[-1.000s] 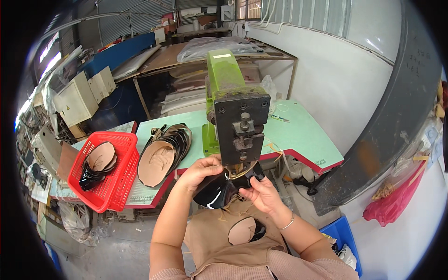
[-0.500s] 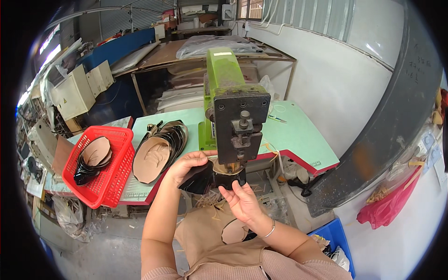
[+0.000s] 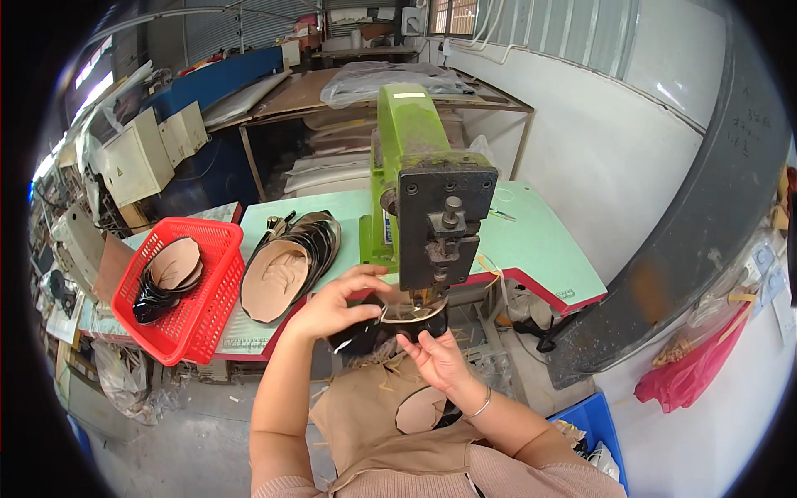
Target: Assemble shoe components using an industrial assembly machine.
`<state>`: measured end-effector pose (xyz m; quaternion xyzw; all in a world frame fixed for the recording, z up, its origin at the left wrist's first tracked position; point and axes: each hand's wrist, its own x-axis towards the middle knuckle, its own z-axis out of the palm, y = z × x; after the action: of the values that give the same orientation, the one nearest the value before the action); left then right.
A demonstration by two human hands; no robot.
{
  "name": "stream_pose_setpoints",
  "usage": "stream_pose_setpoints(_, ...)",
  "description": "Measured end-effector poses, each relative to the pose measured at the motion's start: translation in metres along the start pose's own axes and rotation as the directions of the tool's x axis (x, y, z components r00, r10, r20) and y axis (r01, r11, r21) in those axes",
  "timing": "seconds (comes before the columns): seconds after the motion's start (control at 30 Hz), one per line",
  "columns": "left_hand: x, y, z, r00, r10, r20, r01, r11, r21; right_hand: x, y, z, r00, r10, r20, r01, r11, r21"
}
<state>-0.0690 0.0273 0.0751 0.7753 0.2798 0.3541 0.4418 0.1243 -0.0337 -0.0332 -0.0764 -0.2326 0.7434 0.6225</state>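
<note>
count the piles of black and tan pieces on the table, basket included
2: left pile in the red basket, right pile directly on the green table. Others may be hidden behind the machine.

On table: basket left, stacked pieces beside it, machine farther right; rack behind machine.

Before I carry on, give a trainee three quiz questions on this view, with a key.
1. True or false: the red perforated plastic basket stands left of the green and black metal machine.
2. What colour is the front edge of the pale green tabletop: A blue, B red, C yellow?
3. Which hand with fingers on the glossy black flexible piece has a silver metal bangle at its wrist?
Key: 1 true; 2 B; 3 right hand.
</note>
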Motion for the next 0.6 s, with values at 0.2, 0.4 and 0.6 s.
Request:
stream_pose_setpoints(0.2,-0.004,0.008,0.043,0.979,0.191,0.064,-0.185,0.720,0.669,-0.005,0.000,-0.020,1.000,-0.013,-0.011,0.012,0.992,-0.125)
stream_pose_setpoints(0.4,-0.002,-0.009,0.045,0.989,0.092,0.120,-0.124,0.945,0.304,-0.015,-0.007,-0.030,0.979,0.137,0.150,-0.117,0.984,-0.131)
stream_pose_setpoints(0.6,-0.025,-0.027,0.058,0.984,0.143,0.107,-0.175,0.889,0.423,-0.028,-0.033,-0.028,0.901,0.429,-0.068,-0.425,0.839,-0.339)
